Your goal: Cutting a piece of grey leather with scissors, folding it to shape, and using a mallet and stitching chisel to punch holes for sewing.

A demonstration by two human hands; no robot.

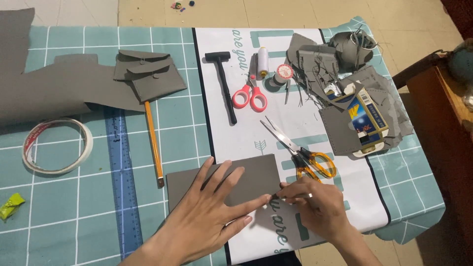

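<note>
a: where's the left hand (209,216)?

b: flat on the grey sheet (246,180) near the front edge of the table (59,197), fingers spread and released, pressing it down rather than gripping.

a: and the right hand (315,204)?

b: at the sheet's right front corner, fingers pinched together on a small thin tool (290,197) (too hidden to say what kind); its tip meets the sheet's edge.

a: what lies close by?

b: the orange-handled scissors (303,157) just behind the right hand, blades open, pointing toward the back. left of the sheet, a blue ruler (120,182) runs front to back, with a yellow pencil (153,143) beside it.

a: further back?

b: pink-handled scissors (250,96), a black mallet (224,83), a white thread spool (263,61), all on the white printed mat (236,138). grey pouches (150,74) sit toward the back left, a roll of tape (56,146) near the left edge, and a heap of grey scraps (345,74) with a small printed box (367,120) at the back right corner.
</note>
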